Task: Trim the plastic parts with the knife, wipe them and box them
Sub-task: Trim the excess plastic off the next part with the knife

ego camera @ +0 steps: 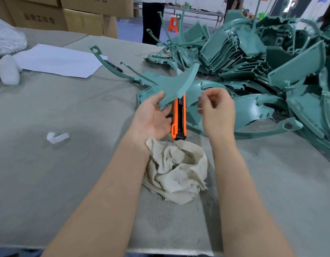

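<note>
- grip on the green plastic part (pixel 171 84) came from your left hand (pixel 151 117), thumb on top, palm up.
- your right hand (pixel 218 112) was blurred, fingers curled; whether it held anything could not be told.
- the orange knife (pixel 178 125) lay on the table (pixel 67 108) between your hands, just beyond the cloth (pixel 177 169).

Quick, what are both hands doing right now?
Left hand: holding the green plastic part.
Right hand: fingers curled, blurry; cannot tell if it holds anything.
</note>
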